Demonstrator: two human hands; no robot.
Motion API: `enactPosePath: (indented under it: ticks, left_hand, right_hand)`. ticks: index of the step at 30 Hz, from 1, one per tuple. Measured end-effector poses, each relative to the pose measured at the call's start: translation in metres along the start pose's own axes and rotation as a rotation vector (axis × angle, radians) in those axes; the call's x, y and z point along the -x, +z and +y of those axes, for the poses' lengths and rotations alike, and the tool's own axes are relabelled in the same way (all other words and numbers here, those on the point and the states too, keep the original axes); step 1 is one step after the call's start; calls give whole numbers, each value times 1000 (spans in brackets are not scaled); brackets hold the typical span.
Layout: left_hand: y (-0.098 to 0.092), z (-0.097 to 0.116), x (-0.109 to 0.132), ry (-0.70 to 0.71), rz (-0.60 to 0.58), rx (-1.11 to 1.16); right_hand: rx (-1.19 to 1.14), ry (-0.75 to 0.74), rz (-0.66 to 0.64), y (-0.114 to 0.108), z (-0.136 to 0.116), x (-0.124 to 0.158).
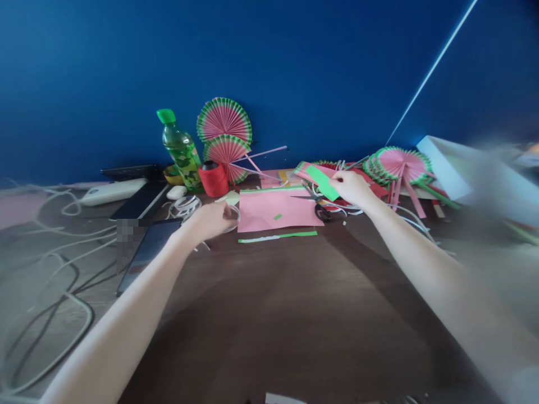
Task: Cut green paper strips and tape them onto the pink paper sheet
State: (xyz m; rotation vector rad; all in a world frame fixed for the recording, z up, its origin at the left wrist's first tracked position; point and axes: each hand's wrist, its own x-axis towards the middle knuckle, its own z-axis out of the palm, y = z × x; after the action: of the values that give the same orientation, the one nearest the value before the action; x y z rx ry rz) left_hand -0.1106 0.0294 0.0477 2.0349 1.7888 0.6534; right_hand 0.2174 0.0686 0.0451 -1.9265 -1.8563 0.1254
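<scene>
My left hand point(214, 220) is closed on a clear ring that looks like a tape roll point(236, 220), at the left edge of a pink paper sheet point(269, 210). Between the fingers of my right hand point(349, 188) is a green paper piece point(323, 182), held above the sheet's upper right corner. Black-handled scissors point(323, 212) lie across the sheet's right side, below that hand. A small green scrap point(277, 216) rests on the sheet. In front of it lies a narrow green strip point(278, 237).
Pleated pink-and-green paper fans point(224, 123) lean on the blue wall, beside a green bottle point(182, 148) and a red thread spool point(213, 179). More fans point(400, 164) and a white box point(446, 168) stand right. Left are a phone point(147, 255) and tangled cables point(86, 303).
</scene>
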Motion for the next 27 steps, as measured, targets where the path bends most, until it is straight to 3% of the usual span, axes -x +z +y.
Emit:
enactPosePath:
  ticks: [3, 8, 11, 14, 18, 21, 27]
  left_hand:
    - [4, -5, 0, 53, -65, -31]
    - [0, 8, 1, 103, -10, 101]
    - [-2, 21, 4, 154, -18, 289]
    - [1, 31, 8, 245, -98, 539]
    - [9, 40, 15, 230, -193, 704]
    - [14, 45, 20, 201, -230, 791]
    - [23, 48, 21, 288, -292, 836]
  right_hand:
    - [80, -6, -12, 8, 8, 0]
    - [131, 2, 240, 13, 4, 5]
    - [24, -123, 294, 13, -10, 10]
    - [-135, -300, 316, 14, -30, 17]
    - [-411, -569, 262, 15, -59, 38]
    - [-541, -652, 221, 14, -76, 57]
    - [-752, -577, 108, 17, -87, 70]
